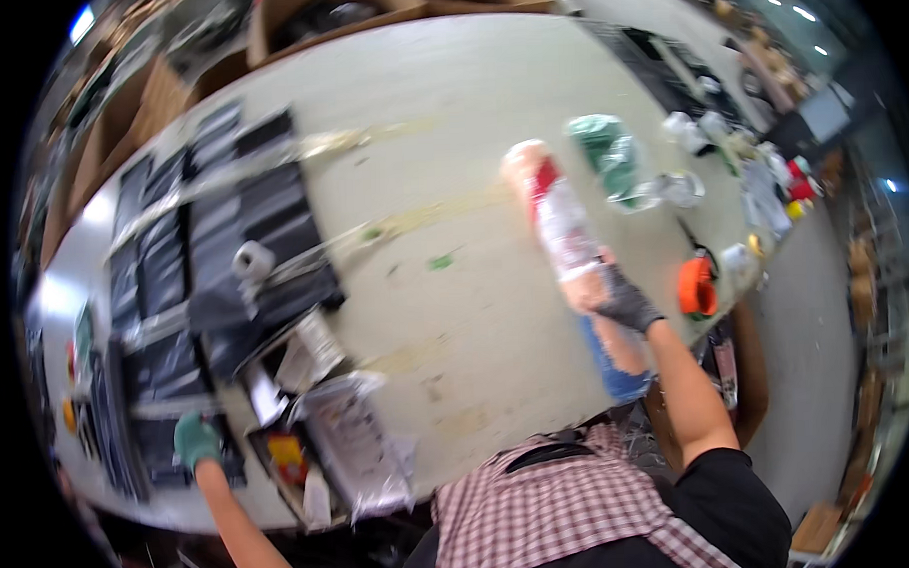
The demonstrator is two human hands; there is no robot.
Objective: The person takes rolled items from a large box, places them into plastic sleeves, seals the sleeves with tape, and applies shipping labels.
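Note:
A long bundle [570, 230] in clear wrap, with orange, red, white and blue parts, lies slanting on the table right of the middle. My right hand [627, 298], in a dark grey glove, grips its lower half from the right side. Far to the left, my left hand [197, 440] wears a green glove and rests at the lower stack of flat black plastic packs [167, 369]. Motion blur hides how its fingers are set. More black packs [257, 216] lie above, with a white roll [253, 261] on them.
Beside the packs stand a box [317, 494] of small items and a clear plastic-lined tray [355, 443]. Right of the bundle lie a green wrapped packet [607, 158], an orange tape roll [696, 288] and several small rolls. Cardboard boxes [335, 23] line the far edge.

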